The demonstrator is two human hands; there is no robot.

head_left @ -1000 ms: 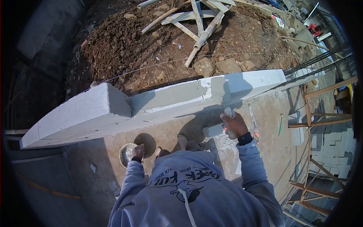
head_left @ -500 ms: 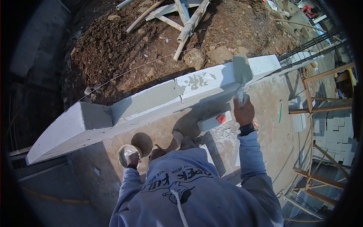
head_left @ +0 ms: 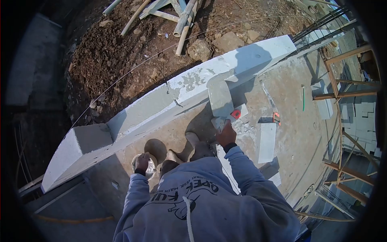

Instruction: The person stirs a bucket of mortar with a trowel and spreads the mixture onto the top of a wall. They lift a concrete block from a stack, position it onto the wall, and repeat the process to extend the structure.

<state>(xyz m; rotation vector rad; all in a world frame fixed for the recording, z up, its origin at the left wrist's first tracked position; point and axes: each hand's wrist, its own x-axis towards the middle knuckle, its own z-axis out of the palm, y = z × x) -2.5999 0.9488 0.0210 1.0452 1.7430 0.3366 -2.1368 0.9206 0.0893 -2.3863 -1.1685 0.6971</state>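
Trowel [head_left: 221, 99] in the right hand [head_left: 227, 135]: fingers closed around the handle, blade pointing away from the body. Blade is broad, grey and flat; its far end overlaps the near edge of the wall [head_left: 254, 60] in this view. Contact between blade and wall: cannot tell.

Left hand [head_left: 142, 162] is at the bucket [head_left: 155, 161], over its left side, close to the left foot [head_left: 172, 156]. Whether its fingers are clamped on the rim or loose: cannot tell. Bucket stands on the floor [head_left: 294, 141]; a pale, shiny patch shows inside.

Wall is low, of white blocks, running obliquely from lower left to upper right. Grey patches [head_left: 193, 80] mark the top of its middle stretch. At the left a block [head_left: 64, 155] rises above the neighbouring course. A string [head_left: 149, 57] crosses the view on the far side, over heaped brown soil [head_left: 92, 60].

On the floor, just beyond the right hand, lies a short block [head_left: 242, 109] with a small red object [head_left: 236, 114] on it, partly behind the trowel. Farther right: a longer white block [head_left: 266, 143], a long thin tool with an orange handle [head_left: 277, 117], and a green stick [head_left: 303, 98]. Wooden frame [head_left: 333, 76] stands along the right side, stacked blocks [head_left: 365, 121] behind it.
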